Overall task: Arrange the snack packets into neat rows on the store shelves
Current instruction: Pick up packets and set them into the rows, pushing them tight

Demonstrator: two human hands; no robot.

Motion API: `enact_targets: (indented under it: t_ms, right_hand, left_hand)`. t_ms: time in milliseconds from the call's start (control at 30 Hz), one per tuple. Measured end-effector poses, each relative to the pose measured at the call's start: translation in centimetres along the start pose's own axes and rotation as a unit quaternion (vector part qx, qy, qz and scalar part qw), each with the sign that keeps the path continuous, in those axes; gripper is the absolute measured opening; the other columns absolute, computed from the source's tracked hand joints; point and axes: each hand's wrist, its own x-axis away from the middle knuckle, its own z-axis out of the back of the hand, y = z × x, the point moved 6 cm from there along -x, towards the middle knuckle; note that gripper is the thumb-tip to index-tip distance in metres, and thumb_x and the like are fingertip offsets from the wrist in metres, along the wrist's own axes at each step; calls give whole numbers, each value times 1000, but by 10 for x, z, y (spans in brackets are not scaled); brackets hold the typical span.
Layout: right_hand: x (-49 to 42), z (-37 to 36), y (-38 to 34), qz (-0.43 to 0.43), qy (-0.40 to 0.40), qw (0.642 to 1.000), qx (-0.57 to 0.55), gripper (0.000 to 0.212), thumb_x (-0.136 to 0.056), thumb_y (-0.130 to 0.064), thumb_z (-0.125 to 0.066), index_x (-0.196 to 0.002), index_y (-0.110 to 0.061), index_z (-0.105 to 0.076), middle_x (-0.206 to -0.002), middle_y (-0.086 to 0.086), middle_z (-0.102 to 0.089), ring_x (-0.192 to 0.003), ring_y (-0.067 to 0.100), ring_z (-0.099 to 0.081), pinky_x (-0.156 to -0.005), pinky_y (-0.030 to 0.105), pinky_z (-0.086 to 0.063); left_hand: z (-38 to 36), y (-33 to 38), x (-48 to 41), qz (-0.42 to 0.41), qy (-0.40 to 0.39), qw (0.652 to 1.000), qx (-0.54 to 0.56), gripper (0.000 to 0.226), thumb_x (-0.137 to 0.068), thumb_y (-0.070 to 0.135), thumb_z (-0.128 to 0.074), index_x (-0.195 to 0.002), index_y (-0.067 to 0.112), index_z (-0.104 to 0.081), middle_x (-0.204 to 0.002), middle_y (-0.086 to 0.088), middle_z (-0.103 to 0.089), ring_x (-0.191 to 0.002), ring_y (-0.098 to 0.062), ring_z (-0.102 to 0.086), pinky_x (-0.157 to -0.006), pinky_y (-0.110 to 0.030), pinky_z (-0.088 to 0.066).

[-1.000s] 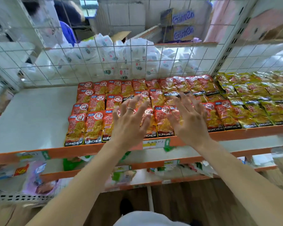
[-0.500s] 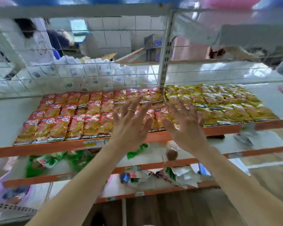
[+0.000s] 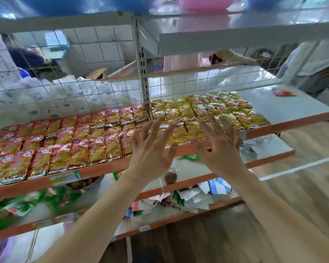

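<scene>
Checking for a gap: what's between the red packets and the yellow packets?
Head view: only the post stands between them at the back; forward of it red packets and yellow packets nearly touch, until the left hand hides the seam.

Red pkts & yellow pkts, seemingly flat rows on shelf.

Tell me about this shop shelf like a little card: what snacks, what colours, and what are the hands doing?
Shelf: orange-edged shelf with wire mesh behind
Left part: red packets in neat rows
Right part: yellow packets in rows
Hands: left hand and right hand, fingers spread, holding nothing
Extra: ring on the left hand
Lower shelves: jumbled packets, not in rows
</scene>
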Motion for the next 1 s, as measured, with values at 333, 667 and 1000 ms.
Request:
enact_targets:
  t_ms: [333,667,1000]
  right_hand:
    - [-13,2,51,-46,38,998,34,72,-85,-76,-27,-149,-45,-37,-163,-15,-23,-153,18,-7,-116,61,-8]
    - [-64,-20,80,-66,14,997,33,61,-91,-62,-38,-148,-42,-39,-163,-13,-22,-153,16,-5,-116,48,-2]
    - [-93,-17,114,-78,26,996,40,62,-92,-67,-35,-148,-42,-39,-163,-13,-24,-152,17,-7,-116,54,-7]
  left_hand:
    - [-38,30,-41,-40,-18,999,23,60,-96,59,-30,-152,37,-35,-163,2,-22,-145,-25,-19,-109,-56,-21]
    - [-79,27,-98,-49,-42,997,49,61,-96,60,-29,-154,38,-28,-164,1,-20,-149,-25,-17,-113,-56,-18]
    - [-108,38,-143,-69,-58,994,64,57,-98,58,-31,-152,40,-26,-163,3,-15,-149,-24,-11,-116,-57,-15]
